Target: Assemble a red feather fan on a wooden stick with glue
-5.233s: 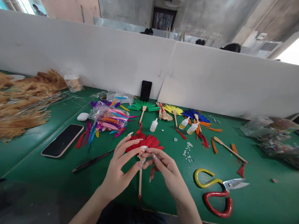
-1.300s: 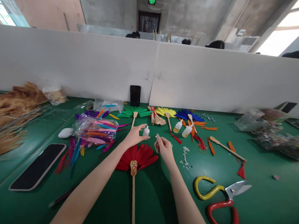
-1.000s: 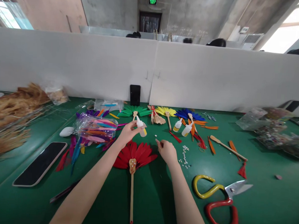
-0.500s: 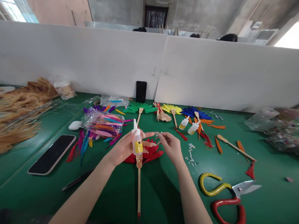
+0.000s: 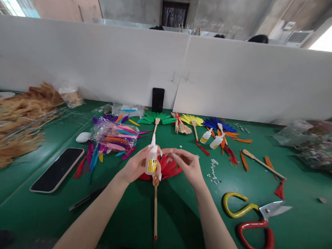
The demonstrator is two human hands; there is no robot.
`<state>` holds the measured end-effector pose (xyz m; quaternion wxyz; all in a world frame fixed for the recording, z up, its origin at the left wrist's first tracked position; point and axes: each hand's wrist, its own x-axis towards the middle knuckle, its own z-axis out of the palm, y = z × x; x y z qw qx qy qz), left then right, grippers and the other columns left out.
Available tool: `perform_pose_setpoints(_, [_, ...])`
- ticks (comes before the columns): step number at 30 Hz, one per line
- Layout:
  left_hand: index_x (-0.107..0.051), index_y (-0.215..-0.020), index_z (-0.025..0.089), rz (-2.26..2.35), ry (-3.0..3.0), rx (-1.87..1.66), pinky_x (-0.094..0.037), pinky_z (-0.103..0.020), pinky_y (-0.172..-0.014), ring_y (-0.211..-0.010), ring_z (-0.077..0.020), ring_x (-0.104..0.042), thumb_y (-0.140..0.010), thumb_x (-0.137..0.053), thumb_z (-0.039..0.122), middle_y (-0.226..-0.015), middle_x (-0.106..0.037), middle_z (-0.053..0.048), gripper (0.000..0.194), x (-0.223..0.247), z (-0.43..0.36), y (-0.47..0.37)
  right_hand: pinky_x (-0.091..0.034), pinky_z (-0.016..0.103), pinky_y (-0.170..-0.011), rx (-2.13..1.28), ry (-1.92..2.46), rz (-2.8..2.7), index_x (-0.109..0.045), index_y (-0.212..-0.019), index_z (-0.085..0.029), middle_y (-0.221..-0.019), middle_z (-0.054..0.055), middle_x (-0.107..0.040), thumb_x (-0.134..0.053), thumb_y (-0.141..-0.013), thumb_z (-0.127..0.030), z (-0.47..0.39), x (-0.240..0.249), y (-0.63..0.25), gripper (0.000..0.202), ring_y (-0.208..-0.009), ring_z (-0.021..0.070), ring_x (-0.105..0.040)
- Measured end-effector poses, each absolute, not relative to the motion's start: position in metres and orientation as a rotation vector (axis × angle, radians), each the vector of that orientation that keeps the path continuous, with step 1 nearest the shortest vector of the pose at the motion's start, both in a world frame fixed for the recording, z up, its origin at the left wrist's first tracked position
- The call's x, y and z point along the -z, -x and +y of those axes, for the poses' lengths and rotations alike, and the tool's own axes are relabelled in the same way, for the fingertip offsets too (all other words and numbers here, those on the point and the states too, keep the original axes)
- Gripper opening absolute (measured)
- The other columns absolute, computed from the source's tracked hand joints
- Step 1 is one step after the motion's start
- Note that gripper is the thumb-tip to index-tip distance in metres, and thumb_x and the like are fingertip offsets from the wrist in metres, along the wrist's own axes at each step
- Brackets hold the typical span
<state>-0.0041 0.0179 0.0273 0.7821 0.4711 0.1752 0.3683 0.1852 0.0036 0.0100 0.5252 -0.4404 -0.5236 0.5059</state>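
My left hand (image 5: 138, 166) is closed around a small glue bottle (image 5: 152, 165) with a yellow label, its white nozzle pointing up. Fingers of my right hand (image 5: 188, 166) are pinched together and meet the left fingertips; whatever may be between them is hidden. Below both hands lies a red feather fan (image 5: 171, 170) with a wooden handle (image 5: 155, 212) running toward me. Small white beads (image 5: 214, 170) are scattered to the right of my right hand.
Green, yellow (image 5: 192, 120) and blue feather fans lie at the back beside two glue bottles (image 5: 206, 135). Large scissors (image 5: 256, 220) rest at the right. A bag of coloured feathers (image 5: 116, 137), a phone (image 5: 58, 170) and a cutter (image 5: 87, 199) lie left.
My right hand has moved left so its fingertips now meet the left hand's. The left fingers have curled in more around the glue bottle. A small white piece now shows on the table behind the hands.
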Motion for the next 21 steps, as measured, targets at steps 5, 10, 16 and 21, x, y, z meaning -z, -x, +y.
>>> perform_pose_setpoints(5, [-0.047,-0.103,0.018,0.425,-1.083,-0.802,-0.048,-0.029,-0.053,-0.055,-0.0186,-0.063,-0.09,-0.039,0.04,-0.08,-0.067,-0.007,0.027,-0.0275,0.0184,0.0049,-0.052,0.031,-0.068,-1.187,1.062,-1.265,-0.069,-0.091,-0.019,-0.079,0.005,-0.071,-0.064,-0.076,-0.039,0.003,-0.0109,-0.1829,0.026,-0.074,0.0198,-0.065])
perform_pose_setpoints(10, [-0.046,-0.102,0.018,0.498,-1.176,-0.796,-0.047,-0.029,-0.054,-0.055,-0.0183,-0.063,-0.09,-0.043,0.038,-0.085,-0.068,-0.009,0.024,-0.0283,0.0173,0.0043,-0.05,0.028,-0.062,-1.204,1.092,-1.247,-0.069,-0.091,-0.018,-0.083,0.006,-0.072,-0.062,-0.076,-0.041,0.0059,-0.0087,-0.1849,0.028,-0.069,0.0176,-0.064])
perform_pose_setpoints(16, [-0.05,-0.111,0.017,0.671,-1.382,-0.773,-0.046,-0.029,-0.067,-0.068,-0.0188,-0.063,-0.089,-0.046,0.035,-0.075,-0.067,-0.005,0.029,-0.0319,0.0117,0.0004,-0.043,0.021,-0.048,-1.36,1.099,-1.183,-0.071,-0.086,-0.016,-0.071,0.005,-0.071,-0.066,-0.072,-0.044,0.0108,-0.0081,-0.1882,0.032,-0.057,0.0135,-0.06])
perform_pose_setpoints(21, [-0.049,-0.116,0.017,0.81,-1.674,-0.752,-0.043,-0.026,-0.064,-0.067,-0.017,-0.06,-0.09,-0.044,0.035,-0.076,-0.066,-0.004,0.032,-0.0293,0.0091,0.0004,-0.039,0.019,-0.049,-1.501,1.084,-1.131,-0.072,-0.085,-0.016,-0.069,0.004,-0.07,-0.066,-0.072,-0.044,0.012,-0.0073,-0.1892,0.032,-0.055,0.011,-0.058])
